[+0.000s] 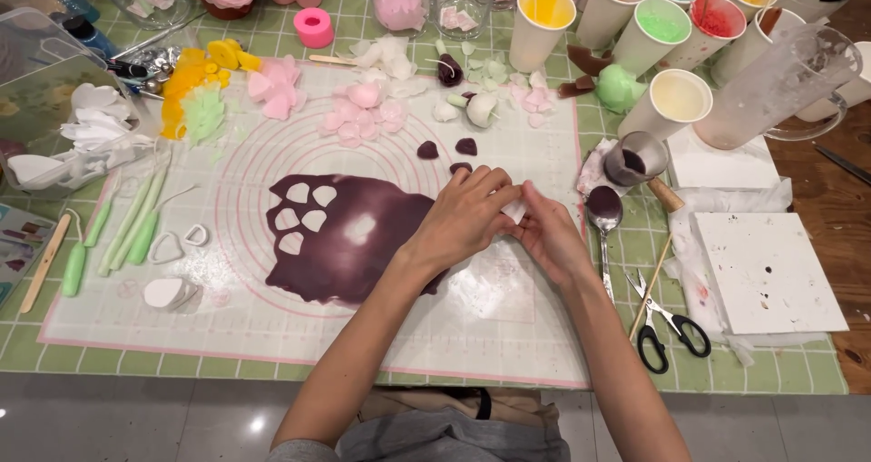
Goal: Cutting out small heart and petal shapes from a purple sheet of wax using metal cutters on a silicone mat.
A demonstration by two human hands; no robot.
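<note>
Hands meet in the middle of the table. The left hand (pixel 464 215) and the right hand (pixel 544 231) are pressed together, fingers curled around one small pale piece (pixel 515 211). Only a tiny white bit peeks out between the fingertips, so I cannot tell which way it points or how long it is. It sits just above the clear work mat (pixel 363 317), a little right of the middle.

Next to the left hand lies one flat sheet of dark purple dough (pixel 349 244). It stretches from left to right, and it has six petal-shaped holes cut out of it. Three small purple petals (pixel 427 149) lie just above the hands.

On the left are four green-handled tools (pixel 127 226), lying side by side and tilted, and one wooden-handled tool (pixel 45 262). Two small wire cutters (pixel 181 242) rest near them.

On the right is one spoon (pixel 604 213) with purple in its bowl, with the handle pointing down toward the person. One pair of black-handled scissors (pixel 667 321) lies near the table edge, blades pointing up and left. One white square block (pixel 767 272) sits beside them.

At the back stand about nine paper cups (pixel 542 22) with colours in them: yellow, green, red, blue and cream.
</note>
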